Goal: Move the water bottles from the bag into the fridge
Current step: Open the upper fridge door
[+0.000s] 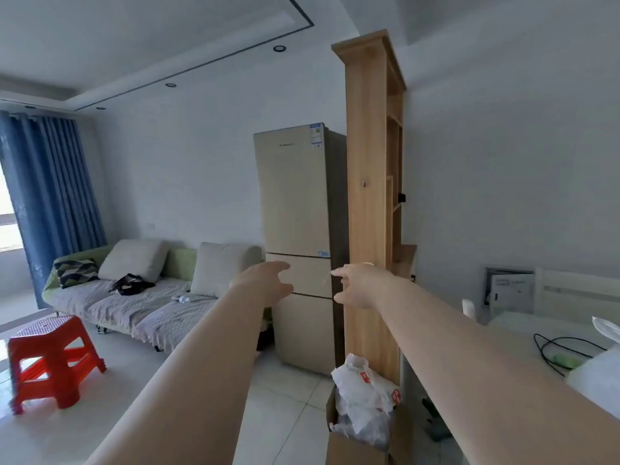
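Observation:
A tall beige fridge (295, 196) stands against the far wall with all its doors closed. Both my arms stretch out toward it. My left hand (265, 283) and my right hand (355, 285) hang in the air in front of its middle drawer, fingers loosely curled, holding nothing. A dark bag (131, 284) lies on the sofa (141, 307) to the left. A clear water bottle (184, 299) lies on the sofa seat to the right of the bag.
A wooden shelf column (369, 196) stands right of the fridge. A cardboard box with white plastic bags (364, 397) sits on the floor at its foot. A red stool (50, 360) stands at the left. A table with a black cable (563, 347) is at the right.

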